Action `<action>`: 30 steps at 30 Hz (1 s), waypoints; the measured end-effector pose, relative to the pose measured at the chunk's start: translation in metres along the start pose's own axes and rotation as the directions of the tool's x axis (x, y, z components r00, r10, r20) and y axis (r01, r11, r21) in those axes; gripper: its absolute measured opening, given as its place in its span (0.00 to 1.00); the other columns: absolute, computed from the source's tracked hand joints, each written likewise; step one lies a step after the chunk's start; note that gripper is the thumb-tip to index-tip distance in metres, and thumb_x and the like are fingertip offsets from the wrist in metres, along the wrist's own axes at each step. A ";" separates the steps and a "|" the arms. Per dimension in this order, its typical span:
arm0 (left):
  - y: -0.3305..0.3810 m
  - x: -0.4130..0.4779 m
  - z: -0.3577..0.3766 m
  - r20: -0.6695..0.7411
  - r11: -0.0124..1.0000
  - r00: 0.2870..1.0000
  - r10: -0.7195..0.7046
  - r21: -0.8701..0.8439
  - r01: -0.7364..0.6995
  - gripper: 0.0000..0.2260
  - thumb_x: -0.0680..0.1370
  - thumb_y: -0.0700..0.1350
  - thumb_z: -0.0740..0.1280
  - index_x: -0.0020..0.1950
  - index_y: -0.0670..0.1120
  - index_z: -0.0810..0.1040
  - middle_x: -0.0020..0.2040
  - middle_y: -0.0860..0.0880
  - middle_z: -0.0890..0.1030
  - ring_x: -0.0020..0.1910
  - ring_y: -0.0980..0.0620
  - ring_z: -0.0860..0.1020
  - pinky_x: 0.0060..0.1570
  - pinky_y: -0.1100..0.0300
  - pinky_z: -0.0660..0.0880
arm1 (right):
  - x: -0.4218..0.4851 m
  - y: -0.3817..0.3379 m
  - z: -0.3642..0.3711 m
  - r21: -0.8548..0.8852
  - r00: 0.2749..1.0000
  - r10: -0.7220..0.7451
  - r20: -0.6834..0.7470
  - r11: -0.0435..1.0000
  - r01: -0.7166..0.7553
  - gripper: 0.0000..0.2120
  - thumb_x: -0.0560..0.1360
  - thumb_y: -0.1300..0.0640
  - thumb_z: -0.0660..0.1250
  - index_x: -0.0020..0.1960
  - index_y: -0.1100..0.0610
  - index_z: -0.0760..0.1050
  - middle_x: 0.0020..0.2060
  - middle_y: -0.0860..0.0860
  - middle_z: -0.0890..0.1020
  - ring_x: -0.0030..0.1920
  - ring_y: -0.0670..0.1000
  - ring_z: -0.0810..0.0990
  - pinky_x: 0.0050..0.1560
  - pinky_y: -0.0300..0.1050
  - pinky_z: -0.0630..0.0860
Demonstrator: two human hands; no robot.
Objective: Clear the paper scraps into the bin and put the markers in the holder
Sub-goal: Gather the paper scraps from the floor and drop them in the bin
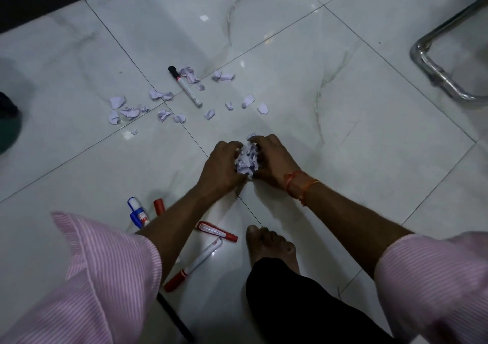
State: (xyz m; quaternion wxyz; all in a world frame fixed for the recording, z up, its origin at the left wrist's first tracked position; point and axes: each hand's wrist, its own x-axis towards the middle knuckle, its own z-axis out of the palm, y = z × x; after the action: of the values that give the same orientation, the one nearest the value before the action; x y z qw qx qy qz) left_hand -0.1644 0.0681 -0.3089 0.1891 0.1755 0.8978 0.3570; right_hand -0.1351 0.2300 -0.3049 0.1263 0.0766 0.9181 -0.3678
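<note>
Both hands meet low over the glossy white marble-patterned tile floor (343, 132), cupped around a crumpled wad of pale lilac paper scraps (246, 162). The left hand (223, 165) presses the wad from one side and the right hand (272, 160), with orange threads tied at its wrist, presses from the other, so each grip is closed on the wad between them. Rolled-up pink striped sleeves (111, 277) cover the upper forearms.

Farther from the person, beyond the hands, loose torn lilac paper scraps (129, 111) lie scattered across a tile joint, well apart from either grip. Among them rests a slim white marker with a black cap (184, 86), lying diagonally.

Nearer the person, under the left forearm, lie a blue-and-white marker (137, 211), a red cap end (159, 206) of a marker partly hidden by the arm, a red-and-white marker (216, 232), and a longer white marker with a red cap (194, 264). A bare foot (272, 248) stands just beside these. A chrome tubular chair leg (443, 71) curves near the floor's far right edge.
</note>
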 end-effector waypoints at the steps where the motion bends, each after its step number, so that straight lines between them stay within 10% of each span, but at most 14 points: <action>1: -0.004 0.000 -0.004 -0.026 1.000 1.000 -0.005 -0.001 0.005 0.30 0.65 0.51 0.74 0.64 0.42 0.75 0.55 0.41 0.77 0.54 0.45 0.75 0.47 0.62 0.66 | 0.001 0.001 -0.006 -0.022 1.000 0.001 -0.014 1.000 -0.001 0.37 0.64 0.55 0.78 0.69 0.55 0.67 0.61 0.58 0.72 0.60 0.56 0.74 0.64 0.43 0.71; 7: -0.032 0.004 -0.041 -0.150 0.988 0.980 -0.131 0.060 0.141 0.36 0.62 0.48 0.82 0.67 0.46 0.74 0.58 0.44 0.75 0.47 0.51 0.75 0.47 0.64 0.67 | 0.001 0.007 -0.015 -0.151 0.993 0.112 0.044 0.983 -0.104 0.48 0.58 0.49 0.82 0.71 0.54 0.63 0.65 0.57 0.67 0.59 0.59 0.75 0.63 0.53 0.75; 16: -0.024 -0.010 -0.040 -0.067 0.996 0.994 -0.084 0.014 0.085 0.28 0.63 0.43 0.81 0.60 0.38 0.79 0.52 0.40 0.81 0.52 0.45 0.77 0.45 0.63 0.68 | 0.028 -0.042 0.024 -0.021 0.998 -0.047 0.052 0.999 0.048 0.34 0.63 0.56 0.78 0.66 0.59 0.70 0.60 0.59 0.74 0.62 0.57 0.72 0.58 0.40 0.69; 24: -0.039 0.004 -0.047 -0.014 0.982 0.982 -0.187 -0.004 0.187 0.43 0.59 0.47 0.83 0.70 0.46 0.69 0.58 0.45 0.71 0.43 0.49 0.77 0.46 0.61 0.73 | 0.030 -0.016 -0.002 -0.168 0.995 0.018 0.096 0.986 -0.002 0.41 0.56 0.53 0.83 0.63 0.56 0.67 0.59 0.57 0.68 0.51 0.60 0.76 0.53 0.52 0.77; 30: -0.037 0.025 -0.042 -0.066 0.990 0.988 -0.142 0.011 0.143 0.25 0.60 0.48 0.79 0.55 0.44 0.78 0.48 0.49 0.80 0.52 0.51 0.74 0.41 0.66 0.63 | 0.051 -0.040 0.034 -0.004 0.990 -0.101 0.102 0.995 0.101 0.25 0.66 0.55 0.71 0.62 0.55 0.71 0.54 0.58 0.74 0.55 0.59 0.76 0.57 0.53 0.76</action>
State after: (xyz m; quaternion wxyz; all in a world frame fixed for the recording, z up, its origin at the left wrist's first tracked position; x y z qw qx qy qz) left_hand -0.2122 0.0295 -0.3121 0.1835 0.1007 0.9165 0.3408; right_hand -0.1873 0.1808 -0.3170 0.1544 0.0106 0.9148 -0.3730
